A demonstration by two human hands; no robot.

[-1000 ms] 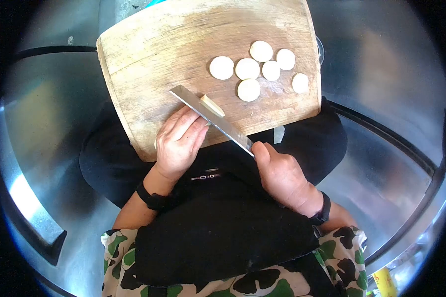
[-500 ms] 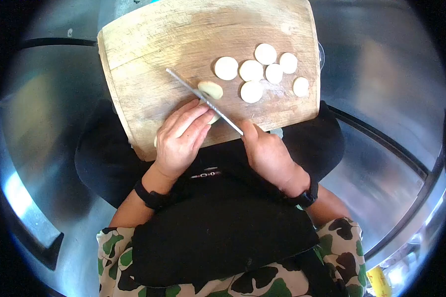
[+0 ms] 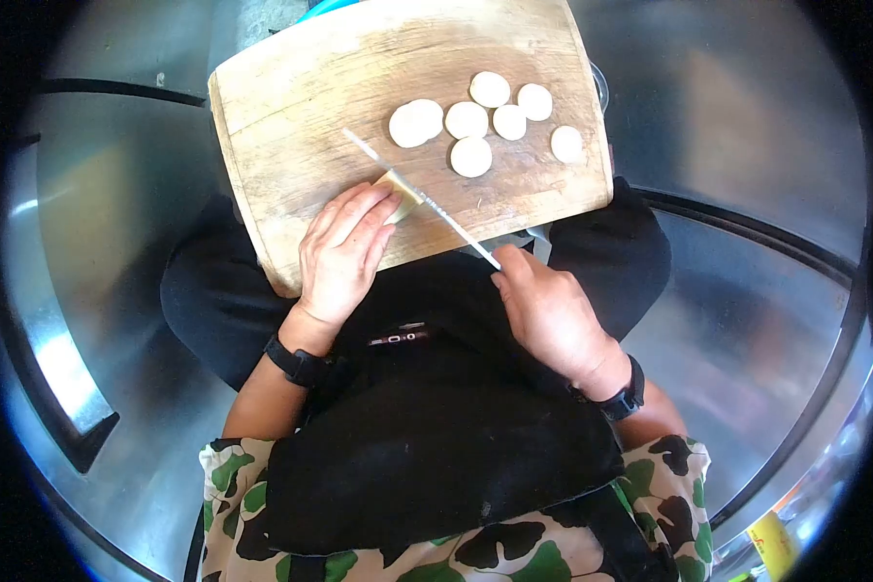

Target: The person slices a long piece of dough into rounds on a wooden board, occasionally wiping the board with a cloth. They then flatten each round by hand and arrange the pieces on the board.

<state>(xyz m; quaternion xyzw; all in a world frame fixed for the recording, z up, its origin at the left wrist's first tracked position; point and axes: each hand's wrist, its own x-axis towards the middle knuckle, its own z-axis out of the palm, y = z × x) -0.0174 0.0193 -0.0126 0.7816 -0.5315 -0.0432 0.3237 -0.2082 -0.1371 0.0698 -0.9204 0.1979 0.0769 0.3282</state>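
A thin knife (image 3: 446,219) lies diagonally over the wooden cutting board (image 3: 291,126), its handle end in my right hand (image 3: 558,315), which is closed around it beyond the board's near edge. My left hand (image 3: 338,254) presses a pale cylindrical piece of food (image 3: 403,204) on the near part of the board, fingers together on it. The blade runs right beside the cut end of that piece. Several pale round slices, such as the one nearest me (image 3: 470,157), lie farther up the board; two at their left overlap (image 3: 409,125).
The board rests over my black-clothed lap (image 3: 218,291). Metal surfaces (image 3: 747,291) with dark seams surround it. A blue rim shows at the top beyond the board, and a yellow packet (image 3: 771,545) at the bottom right.
The slice that leaned by the blade is now among the others, overlapping the leftmost one. The board and slices sit shifted in view, and my right hand is slightly farther right.
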